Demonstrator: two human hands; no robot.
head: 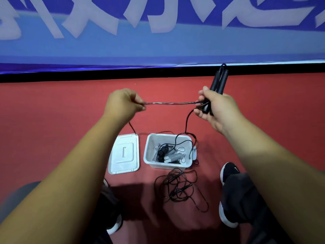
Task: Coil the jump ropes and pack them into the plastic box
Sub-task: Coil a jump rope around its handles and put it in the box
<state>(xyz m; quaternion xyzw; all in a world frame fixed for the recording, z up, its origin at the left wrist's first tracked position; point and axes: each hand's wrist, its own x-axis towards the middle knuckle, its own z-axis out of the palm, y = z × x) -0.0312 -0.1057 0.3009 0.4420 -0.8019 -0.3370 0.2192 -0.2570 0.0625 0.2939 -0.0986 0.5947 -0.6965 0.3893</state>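
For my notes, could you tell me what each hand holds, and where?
The right hand grips both black handles; the left hand pinches the cord stretched between them.

Plastic box (165, 166) contents small, tangled, indistinct.

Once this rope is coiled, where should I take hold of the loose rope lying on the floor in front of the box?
Go for the thicker stretches, likely its handles, near the middle of the loose rope, coming down from above. It lies flat on the floor in tangled loops, so pinching a thin loop would probably drag the tangle along.
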